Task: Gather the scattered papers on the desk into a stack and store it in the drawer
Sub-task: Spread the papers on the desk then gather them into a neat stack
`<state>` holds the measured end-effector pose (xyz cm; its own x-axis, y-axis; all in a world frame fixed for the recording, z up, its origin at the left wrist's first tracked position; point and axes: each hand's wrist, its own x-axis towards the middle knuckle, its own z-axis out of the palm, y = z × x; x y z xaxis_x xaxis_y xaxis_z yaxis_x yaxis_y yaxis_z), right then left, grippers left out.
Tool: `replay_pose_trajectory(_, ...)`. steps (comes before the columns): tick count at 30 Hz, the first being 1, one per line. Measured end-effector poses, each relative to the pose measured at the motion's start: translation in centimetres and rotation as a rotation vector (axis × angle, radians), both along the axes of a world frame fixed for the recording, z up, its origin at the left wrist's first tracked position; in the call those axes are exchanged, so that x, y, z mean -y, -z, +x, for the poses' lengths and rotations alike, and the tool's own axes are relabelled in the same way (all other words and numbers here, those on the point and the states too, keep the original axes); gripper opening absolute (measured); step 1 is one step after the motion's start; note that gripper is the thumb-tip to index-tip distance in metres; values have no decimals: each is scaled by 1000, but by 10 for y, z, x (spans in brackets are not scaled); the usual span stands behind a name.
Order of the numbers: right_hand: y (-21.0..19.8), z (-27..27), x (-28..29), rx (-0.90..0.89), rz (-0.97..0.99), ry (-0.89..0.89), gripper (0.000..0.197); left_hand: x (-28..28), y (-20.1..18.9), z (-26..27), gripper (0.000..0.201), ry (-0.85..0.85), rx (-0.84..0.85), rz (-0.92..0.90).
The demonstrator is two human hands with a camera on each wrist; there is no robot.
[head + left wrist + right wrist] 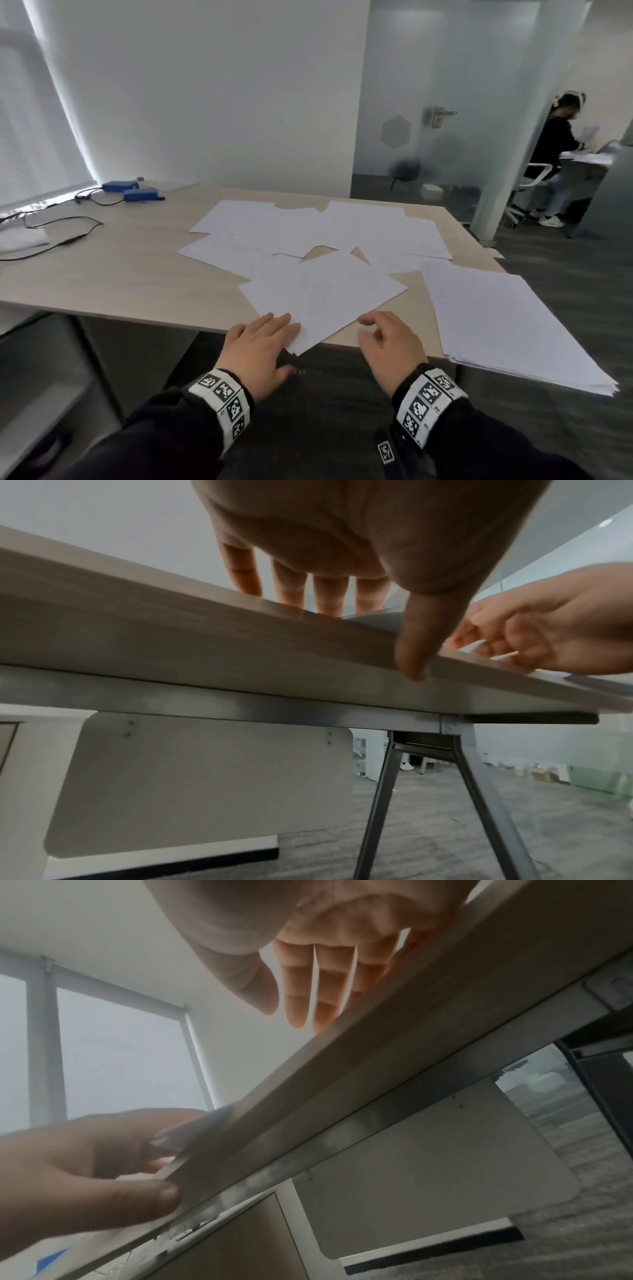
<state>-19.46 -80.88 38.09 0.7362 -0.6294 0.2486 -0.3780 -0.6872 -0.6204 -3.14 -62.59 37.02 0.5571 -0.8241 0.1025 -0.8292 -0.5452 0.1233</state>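
Left hand (258,346) lay flat on sheet (322,298) at desk (113,274) edge, lower centre; thumb beneath. Right hand (390,346) hovered beside, grip loose, empty.

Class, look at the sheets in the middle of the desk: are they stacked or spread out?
Spread out. The loose sheets lie fanned at different angles, overlapping, with bare desk showing between some. Only the stack at the right is gathered.

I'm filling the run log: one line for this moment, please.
phase: gathering | left hand: fingers flat on nearest sheet | right hand: open, holds nothing | stack: desk's right edge
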Motion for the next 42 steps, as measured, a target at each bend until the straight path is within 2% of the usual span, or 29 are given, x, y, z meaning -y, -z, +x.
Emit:
replay_pose_trajectory(1,-1,3,-2,20,38,10,10,-1,0,4,61,-6,9,-25)
replay_pose_trajectory(2,-2,5,-5,33,60,13,13,-1,-1,7,53,-15,13,-54)
replay_pose_trajectory(7,-4,4,-18,-17,129,-41,50,6,-11,15,33,-29,-31,-169)
replay_pose_trajectory(9,-2,7,-22,-55,310,-32,52,5,-11,15,31,-16,-56,-205)
replay_pose_trajectory(13,-8,16,-31,-1,857,34,63,-1,-11,4,30,76,-89,-305)
replay_pose_trajectory(15,-8,20,-32,83,1006,97,58,-6,-8,-3,35,131,-155,-367)
replay_pose_trajectory(18,-1,26,-32,223,1113,153,33,-14,-8,-8,43,231,-230,-429)
replay_pose_trajectory(20,3,30,-29,272,1111,177,21,-17,-14,-13,48,256,-254,-353)
replay_pose_trajectory(22,3,31,-20,254,957,173,16,-21,-19,-12,53,209,-372,-290)
replay_pose_trajectory(25,-9,25,-9,158,690,118,7,-24,-23,1,54,102,-535,-436)
replay_pose_trajectory(27,-21,18,-5,204,674,65,11,-20,-27,16,56,-29,-485,-480)
replay_pose_trajectory(29,-35,12,-2,275,692,1,13,-14,-38,30,69,-193,-434,-516)
replay_pose_trajectory(31,-46,5,2,301,697,-49,14,-8,-49,42,77,-297,-535,-618)
replay_pose_trajectory(32,-49,2,5,301,699,-72,13,-5,-54,46,76,-306,-665,-680)
replay_pose_trajectory(34,-54,-1,10,288,679,-95,13,2,-64,52,54,-255,-936,-812)
replay_pose_trajectory(35,-56,-1,13,287,658,-92,12,5,-69,53,43,-228,-980,-846)
replay_pose_trajectory(40,-68,10,24,382,536,-4,12,23,-81,50,10,-147,-950,-990)
replay_pose_trajectory(42,-71,16,29,447,516,36,16,30,-85,47,7,-135,-936,-1040)
